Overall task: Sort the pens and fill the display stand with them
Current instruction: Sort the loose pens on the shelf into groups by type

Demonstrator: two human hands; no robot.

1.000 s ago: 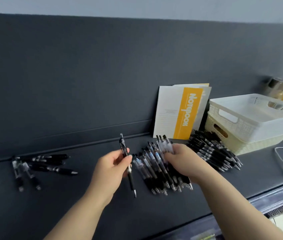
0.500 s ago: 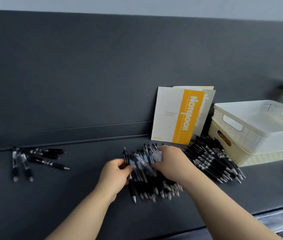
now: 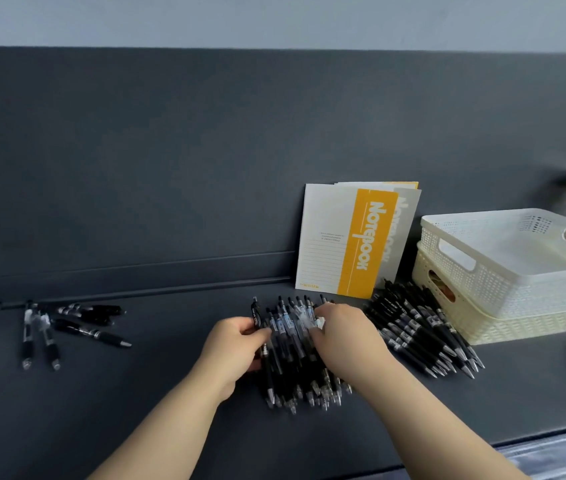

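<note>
On the dark desk (image 3: 157, 386), I see both hands working the middle heap of pens (image 3: 297, 379), which lies tips toward the camera just in front of the notebooks (image 3: 347, 240) leaning on the back panel. The left hand (image 3: 236, 355) pinches a black pen (image 3: 256, 311) at the heap's left edge, thumb and fingers curled round its barrel. The right hand (image 3: 343, 341) rests on the heap, fingers curled down onto the clear-barrelled pens at its far end. A second pile of black pens (image 3: 420, 330) lies to the right, beside a white basket (image 3: 503, 265) nested in a cream basket (image 3: 516, 325). A few loose pens (image 3: 67, 323) lie well apart at left
</note>
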